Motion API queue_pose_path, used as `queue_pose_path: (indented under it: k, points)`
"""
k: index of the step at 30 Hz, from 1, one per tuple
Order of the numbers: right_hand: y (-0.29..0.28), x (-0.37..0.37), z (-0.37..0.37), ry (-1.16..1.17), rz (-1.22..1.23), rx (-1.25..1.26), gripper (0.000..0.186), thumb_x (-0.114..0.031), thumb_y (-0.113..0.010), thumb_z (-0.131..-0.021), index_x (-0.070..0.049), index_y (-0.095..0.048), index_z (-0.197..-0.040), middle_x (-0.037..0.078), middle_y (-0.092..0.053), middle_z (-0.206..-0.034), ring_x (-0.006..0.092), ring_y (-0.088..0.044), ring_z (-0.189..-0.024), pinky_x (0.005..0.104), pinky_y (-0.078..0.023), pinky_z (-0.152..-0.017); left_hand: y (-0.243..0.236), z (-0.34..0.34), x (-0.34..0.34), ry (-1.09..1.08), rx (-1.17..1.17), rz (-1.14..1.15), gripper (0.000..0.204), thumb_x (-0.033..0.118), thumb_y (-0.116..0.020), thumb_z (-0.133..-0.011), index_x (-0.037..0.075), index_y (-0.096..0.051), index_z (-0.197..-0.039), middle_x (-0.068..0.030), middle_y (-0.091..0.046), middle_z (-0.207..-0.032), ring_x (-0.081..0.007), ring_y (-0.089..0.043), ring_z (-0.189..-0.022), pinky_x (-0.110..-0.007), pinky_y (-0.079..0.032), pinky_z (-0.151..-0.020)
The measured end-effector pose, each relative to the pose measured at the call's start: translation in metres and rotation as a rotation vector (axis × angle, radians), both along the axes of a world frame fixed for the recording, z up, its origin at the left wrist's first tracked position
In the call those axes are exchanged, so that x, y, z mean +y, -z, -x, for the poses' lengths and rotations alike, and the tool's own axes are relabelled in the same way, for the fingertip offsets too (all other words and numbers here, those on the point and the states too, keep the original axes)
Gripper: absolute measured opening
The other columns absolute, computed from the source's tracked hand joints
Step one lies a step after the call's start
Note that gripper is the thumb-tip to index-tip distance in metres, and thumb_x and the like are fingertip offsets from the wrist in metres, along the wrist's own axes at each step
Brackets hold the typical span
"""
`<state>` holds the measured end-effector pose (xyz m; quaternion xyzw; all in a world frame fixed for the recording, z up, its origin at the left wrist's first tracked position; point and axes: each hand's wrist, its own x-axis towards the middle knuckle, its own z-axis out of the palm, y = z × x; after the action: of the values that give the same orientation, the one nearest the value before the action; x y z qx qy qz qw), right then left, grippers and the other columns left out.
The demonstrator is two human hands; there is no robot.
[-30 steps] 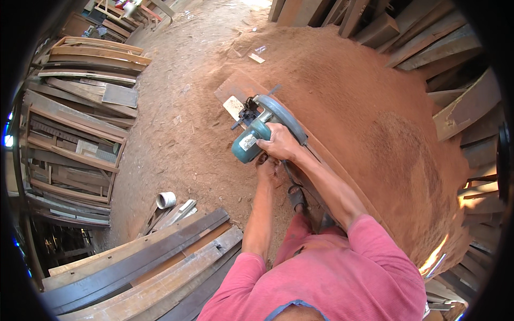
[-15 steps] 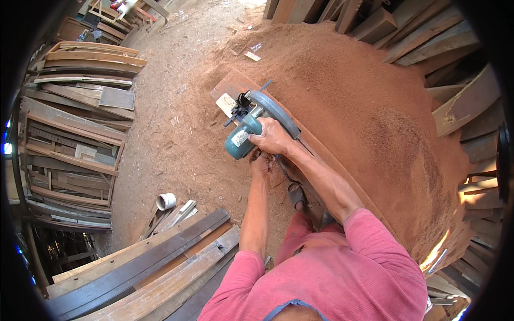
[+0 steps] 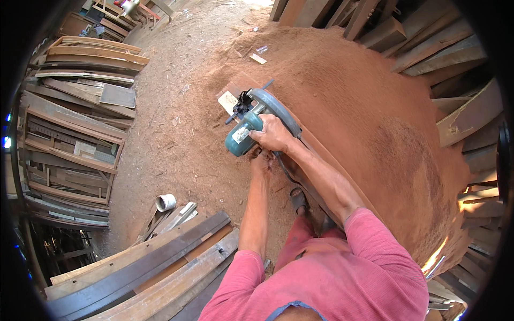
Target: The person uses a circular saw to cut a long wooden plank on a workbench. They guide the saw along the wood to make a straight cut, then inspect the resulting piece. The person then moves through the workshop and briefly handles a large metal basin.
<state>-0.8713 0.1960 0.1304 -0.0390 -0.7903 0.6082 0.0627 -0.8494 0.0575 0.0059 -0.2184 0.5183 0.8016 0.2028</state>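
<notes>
My right hand is closed round the handle of a teal circular saw with a grey blade guard. The saw rests on a long reddish-brown plank that runs diagonally from ahead of me down past my right side. A pale piece lies at its far end, beside the saw's front. My left hand is underneath the motor housing, fingers curled, with what they hold hidden. A dark cord hangs from the saw toward my legs.
Sawdust heaps around the plank. Leaning timber lines the right and back; stacked boards and frames line the left. Long boards lie at lower left, near a white bucket. My sandalled foot is below the saw.
The saw and both my hands have moved slightly forward and left, toward the plank's far end, compared with a second ago. My grip looks the same.
</notes>
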Motion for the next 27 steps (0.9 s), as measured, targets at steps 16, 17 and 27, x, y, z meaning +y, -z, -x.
queue_pose_path:
  k: [16,17,27]
  points:
    - [-0.026,-0.042,0.031,-0.13,-0.017,0.035,0.02,-0.013,-0.066,-0.082,0.0,-0.066,-0.097,0.015,-0.068,-0.087,0.0242,-0.066,-0.08,0.0395,-0.054,-0.077,-0.004,0.04,-0.043,-0.08,0.081,-0.019,0.012,0.008,-0.07,-0.091,0.005,-0.062,-0.1,-0.0064,-0.068,-0.085,-0.0115,-0.061,-0.064,-0.025,-0.044,-0.049]
    - [-0.03,-0.048,0.02,-0.165,0.072,0.008,0.024,-0.016,-0.067,-0.083,-0.001,-0.066,-0.103,0.014,-0.069,-0.089,0.0241,-0.066,-0.081,0.0401,-0.056,-0.08,-0.008,0.03,-0.047,-0.083,0.09,-0.015,0.018,0.008,-0.07,-0.091,0.004,-0.061,-0.106,-0.0061,-0.067,-0.093,-0.0122,-0.062,-0.072,-0.026,-0.047,-0.055]
    - [-0.039,-0.127,-0.099,-0.301,0.082,-0.1,0.034,-0.021,-0.067,-0.072,0.005,-0.063,-0.094,0.031,-0.066,-0.084,0.0443,-0.068,-0.085,0.0474,-0.052,-0.079,-0.041,-0.15,-0.143,0.003,0.041,0.104,0.027,0.021,-0.069,-0.095,0.003,-0.062,-0.113,0.0002,-0.066,-0.1,-0.0117,-0.062,-0.083,-0.027,-0.05,-0.073]
